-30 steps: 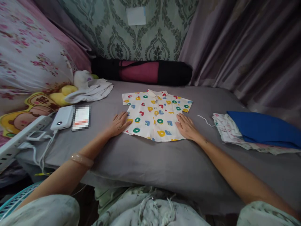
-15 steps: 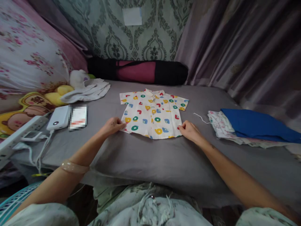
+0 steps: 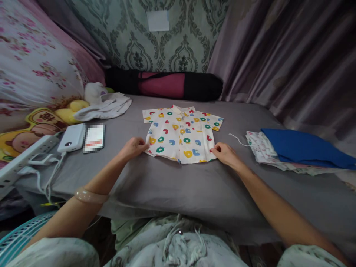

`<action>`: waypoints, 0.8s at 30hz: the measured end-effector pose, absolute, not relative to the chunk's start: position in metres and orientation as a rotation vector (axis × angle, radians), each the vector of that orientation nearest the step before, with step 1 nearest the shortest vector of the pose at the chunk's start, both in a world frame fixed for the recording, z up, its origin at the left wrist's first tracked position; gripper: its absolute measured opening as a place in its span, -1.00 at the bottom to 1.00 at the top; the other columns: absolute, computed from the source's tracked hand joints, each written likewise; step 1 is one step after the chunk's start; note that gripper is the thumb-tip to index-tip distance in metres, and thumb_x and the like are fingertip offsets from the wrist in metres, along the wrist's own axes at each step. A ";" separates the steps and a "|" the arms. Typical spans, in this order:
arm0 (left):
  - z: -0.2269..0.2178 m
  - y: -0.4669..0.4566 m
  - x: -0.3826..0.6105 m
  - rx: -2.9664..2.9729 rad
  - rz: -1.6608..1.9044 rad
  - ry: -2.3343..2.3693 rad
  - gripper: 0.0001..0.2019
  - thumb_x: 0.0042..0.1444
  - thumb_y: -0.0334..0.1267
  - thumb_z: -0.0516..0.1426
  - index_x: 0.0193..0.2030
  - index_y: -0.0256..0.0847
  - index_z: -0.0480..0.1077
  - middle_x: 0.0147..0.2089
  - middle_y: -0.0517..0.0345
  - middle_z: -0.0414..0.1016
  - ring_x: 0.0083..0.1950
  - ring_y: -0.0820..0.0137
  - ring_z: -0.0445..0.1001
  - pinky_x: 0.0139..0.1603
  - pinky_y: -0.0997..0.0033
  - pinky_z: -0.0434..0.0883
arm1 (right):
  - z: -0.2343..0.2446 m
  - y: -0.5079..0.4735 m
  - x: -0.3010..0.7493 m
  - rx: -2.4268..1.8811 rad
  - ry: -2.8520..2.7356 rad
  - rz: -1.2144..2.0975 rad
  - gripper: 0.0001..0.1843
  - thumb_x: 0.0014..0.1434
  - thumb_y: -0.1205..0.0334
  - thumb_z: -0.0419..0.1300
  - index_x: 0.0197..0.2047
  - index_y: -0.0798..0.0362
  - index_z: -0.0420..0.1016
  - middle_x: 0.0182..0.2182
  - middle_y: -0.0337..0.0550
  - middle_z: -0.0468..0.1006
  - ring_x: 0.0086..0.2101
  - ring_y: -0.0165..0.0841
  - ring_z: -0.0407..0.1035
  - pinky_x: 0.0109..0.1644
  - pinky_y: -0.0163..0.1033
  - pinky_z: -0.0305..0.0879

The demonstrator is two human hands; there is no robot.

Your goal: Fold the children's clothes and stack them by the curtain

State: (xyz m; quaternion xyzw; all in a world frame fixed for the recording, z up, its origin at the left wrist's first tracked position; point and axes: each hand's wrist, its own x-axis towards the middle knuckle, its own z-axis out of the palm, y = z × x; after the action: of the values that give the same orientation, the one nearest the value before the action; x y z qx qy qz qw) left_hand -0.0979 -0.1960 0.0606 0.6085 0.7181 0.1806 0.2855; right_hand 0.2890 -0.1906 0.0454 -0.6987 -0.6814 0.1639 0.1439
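Observation:
A small white short-sleeved shirt (image 3: 180, 135) with a collar and colourful letter-like prints lies spread flat on the grey bed sheet (image 3: 178, 185), collar toward the wall. My left hand (image 3: 135, 148) pinches the shirt's lower left hem corner between thumb and fingers. At the opposite hem corner, my right hand (image 3: 224, 152) pinches the cloth the same way. The hem between both hands curves slightly toward me. A pale bangle (image 3: 91, 195) circles my left forearm.
To the right lies folded clothing with a blue cloth (image 3: 303, 148) on top. Leftward are a white power bank (image 3: 71, 138), a power strip (image 3: 27, 159), a pixelated flat item (image 3: 94, 138) and plush toys. A black-and-red long bag (image 3: 164, 85) lies along the wall.
The left hand and the hem corner it pinches have shifted slightly right and up. The right hand stays nearly in place. The whole view has moved a little.

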 end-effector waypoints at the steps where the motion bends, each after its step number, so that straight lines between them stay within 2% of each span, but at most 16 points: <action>1: 0.061 -0.195 -0.098 1.572 0.552 1.901 -0.69 -0.10 0.04 0.17 -0.48 -0.19 0.32 -0.54 0.22 0.34 -0.45 0.41 0.35 -0.49 0.46 0.22 | 0.048 -0.191 0.286 -2.036 -1.874 0.540 -0.81 0.12 0.17 0.17 -0.48 0.02 0.34 -0.48 -0.22 0.49 -0.47 -0.40 0.36 -0.44 -0.34 0.14; 4: 0.061 -0.193 -0.101 1.314 0.718 1.779 -0.64 -0.16 0.06 0.23 -0.43 -0.17 0.26 -0.47 0.21 0.41 -0.42 0.40 0.41 -0.44 0.43 0.33 | 0.057 -0.194 0.278 -2.036 -1.534 0.913 -0.90 0.17 0.19 0.13 -0.28 0.02 0.32 -0.52 -0.25 0.47 -0.57 -0.43 0.34 -0.53 -0.35 0.14; 7: 0.058 -0.192 -0.106 1.217 0.718 1.710 -0.54 -0.22 0.08 0.28 -0.29 -0.16 0.27 -0.44 0.21 0.44 -0.46 0.43 0.41 -0.46 0.44 0.32 | 0.059 -0.196 0.280 -1.960 -1.452 1.108 -0.74 0.17 0.17 0.14 -0.08 0.03 0.26 -0.60 -0.36 0.41 -0.64 -0.44 0.27 -0.60 -0.37 0.07; 11: 0.050 -0.195 -0.116 1.449 0.583 1.802 -0.48 -0.19 0.11 0.24 -0.17 -0.17 0.28 -0.49 0.27 0.38 -0.52 0.45 0.32 -0.50 0.47 0.22 | 0.050 -0.195 0.293 -1.989 -1.785 0.841 -0.74 0.14 0.14 0.17 -0.11 0.04 0.36 -0.61 -0.36 0.39 -0.61 -0.44 0.25 -0.55 -0.37 0.06; 15: 0.048 -0.197 -0.125 1.760 0.401 1.813 -0.43 -0.13 0.13 0.16 -0.04 -0.21 0.29 -0.40 0.20 0.41 -0.40 0.37 0.37 -0.39 0.42 0.26 | 0.051 -0.197 0.300 -2.059 -2.121 0.519 -0.72 0.16 0.09 0.16 -0.08 0.01 0.43 -0.47 -0.22 0.52 -0.49 -0.37 0.36 -0.46 -0.31 0.08; 19: 0.057 -0.187 -0.132 1.964 0.327 1.805 -0.29 -0.16 0.11 0.21 0.11 -0.23 0.27 -0.25 0.08 0.42 -0.23 0.28 0.41 -0.24 0.38 0.31 | 0.066 -0.194 0.296 -2.086 -2.332 0.290 -0.71 0.15 0.05 0.18 -0.10 -0.01 0.50 -0.26 -0.08 0.56 -0.28 -0.25 0.43 -0.32 -0.26 0.17; 21: 0.063 -0.175 -0.130 2.060 0.324 1.774 -0.34 -0.14 0.10 0.22 0.10 -0.19 0.33 -0.19 0.04 0.42 -0.19 0.26 0.41 -0.18 0.35 0.32 | 0.070 -0.184 0.291 -1.997 -2.381 0.224 -0.74 0.19 0.09 0.14 -0.14 -0.01 0.54 -0.18 -0.06 0.54 -0.19 -0.23 0.42 -0.21 -0.24 0.21; 24: 0.068 -0.152 -0.113 2.281 0.378 1.608 -0.50 0.01 0.05 0.16 0.03 -0.20 0.41 -0.13 -0.02 0.43 -0.11 0.24 0.41 -0.07 0.31 0.33 | 0.064 -0.160 0.280 -1.829 -2.364 0.109 -0.70 0.28 0.20 0.01 -0.12 0.00 0.56 -0.12 -0.03 0.53 -0.08 -0.20 0.38 -0.03 -0.19 0.21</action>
State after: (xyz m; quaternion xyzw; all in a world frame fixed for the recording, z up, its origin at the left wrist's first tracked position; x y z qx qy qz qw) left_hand -0.1125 -0.1522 0.0682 0.7993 0.5633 0.1326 0.1619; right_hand 0.2796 -0.1596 0.0643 -0.6098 -0.7882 0.0362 0.0751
